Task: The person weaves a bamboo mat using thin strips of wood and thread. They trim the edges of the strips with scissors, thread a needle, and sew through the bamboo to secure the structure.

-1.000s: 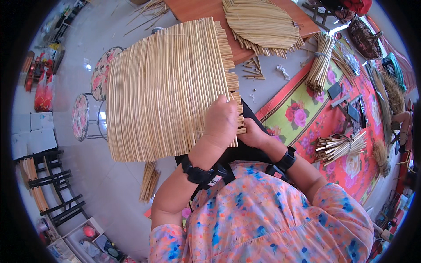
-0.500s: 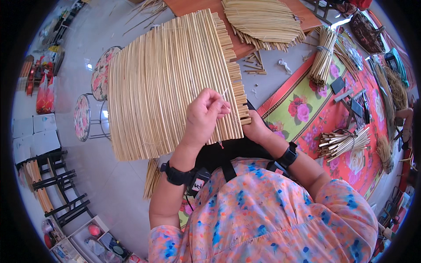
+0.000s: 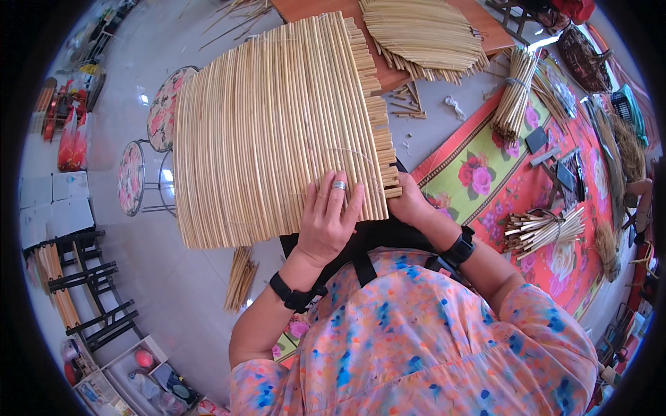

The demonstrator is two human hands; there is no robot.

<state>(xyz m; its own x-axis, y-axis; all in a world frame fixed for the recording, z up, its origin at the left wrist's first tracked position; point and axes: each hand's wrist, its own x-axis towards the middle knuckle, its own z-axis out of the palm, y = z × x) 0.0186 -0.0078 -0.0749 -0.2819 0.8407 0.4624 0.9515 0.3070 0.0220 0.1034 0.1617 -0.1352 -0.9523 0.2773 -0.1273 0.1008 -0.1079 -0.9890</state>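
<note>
A large mat of pale straw-coloured stalks (image 3: 257, 139), laid side by side, slopes up in front of me. On its front face near the lower right, my left hand (image 3: 327, 222) lies with fingers stretched and slightly apart, a ring on one. A thin thread loops over the stalks just above these fingers. My right hand (image 3: 411, 204) grips the mat at its lower right edge, its fingertips hidden behind. Short cut stalk ends (image 3: 383, 142) stick out in a stepped row along that right edge.
A second stalk mat (image 3: 423, 36) lies on a reddish-brown table (image 3: 501, 35). Tied stalk bundles (image 3: 515, 93) rest on a red floral cloth (image 3: 510, 197) at right. Two floral stools (image 3: 130, 178) stand left; another stalk bundle (image 3: 241, 279) lies on the floor below the mat.
My left hand has gone from pinched fingers raised at the thread to lying flat on the mat, slightly lower. My right hand keeps its hold on the edge.
</note>
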